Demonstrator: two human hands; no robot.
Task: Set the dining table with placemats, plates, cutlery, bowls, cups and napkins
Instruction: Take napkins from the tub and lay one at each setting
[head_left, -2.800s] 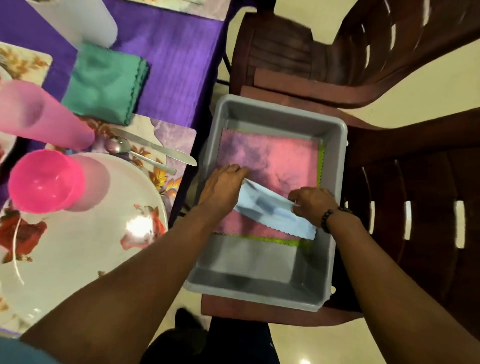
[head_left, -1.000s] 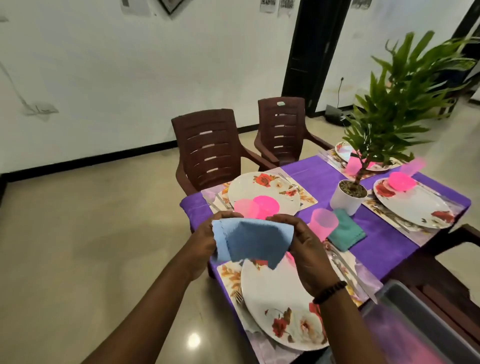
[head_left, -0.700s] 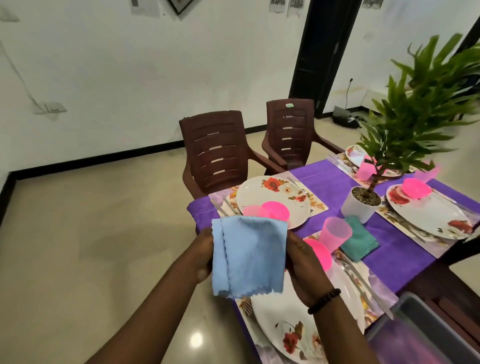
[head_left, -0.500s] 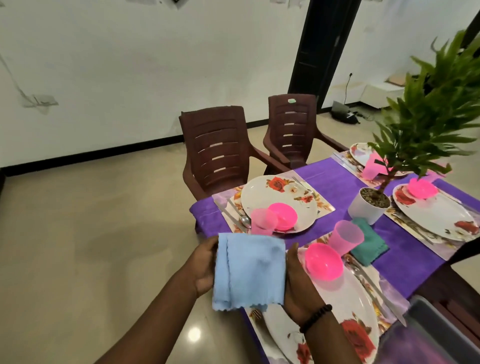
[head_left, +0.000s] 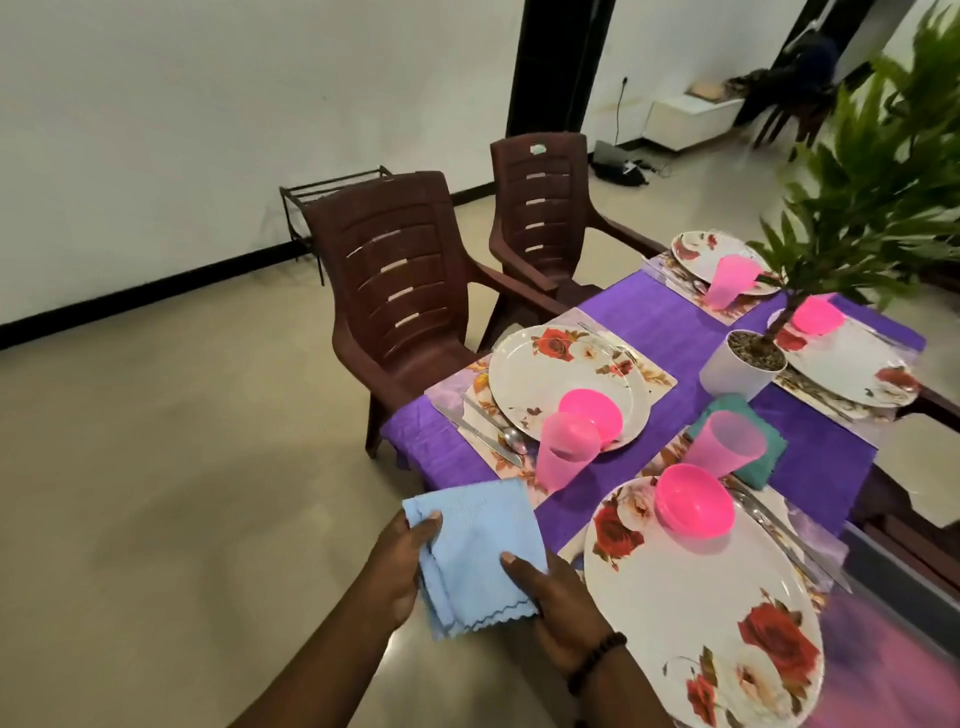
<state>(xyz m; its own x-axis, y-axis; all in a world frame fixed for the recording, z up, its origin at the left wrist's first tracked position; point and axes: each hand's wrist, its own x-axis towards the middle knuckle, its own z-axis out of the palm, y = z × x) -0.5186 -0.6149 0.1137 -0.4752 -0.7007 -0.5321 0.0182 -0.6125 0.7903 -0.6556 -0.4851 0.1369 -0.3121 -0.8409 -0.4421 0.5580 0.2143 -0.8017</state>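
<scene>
Head view: blue napkin (head_left: 475, 553) folded, ribbed cloth with a scalloped hem at its lower edge, held in the air at about 7 o'clock, off the near corner of the table (head_left: 654, 327). Left hand (head_left: 402, 558) pinches its left edge, thumb on top. Right hand (head_left: 558, 608) grips the right edge, thumb over the cloth, bead bracelet on the wrist. Fingers under the cloth hidden on both hands.

Near plate (head_left: 696, 603) at 5 o'clock, floral, cut off by the bottom edge; pink bowl (head_left: 693, 499) sits on its far rim. Grey bin at the far right blurred and cropped, contents hard to make out. Cutlery right of the near plate smeared.

Purple tablecloth covers the table. Second plate (head_left: 550, 374) at 12 o'clock on a floral placemat (head_left: 649, 374), pink bowl on it, pink cup (head_left: 563, 452) just in front, knife and spoon (head_left: 493, 434) at its left. Another pink cup (head_left: 730, 441) stands on a teal napkin (head_left: 769, 457) at 2 o'clock. Potted plant (head_left: 743, 364) beyond, leaves covering parts of the two far settings. Two brown chairs (head_left: 400, 291) at 11 and 12 o'clock; nearer one stands against the table corner.
</scene>
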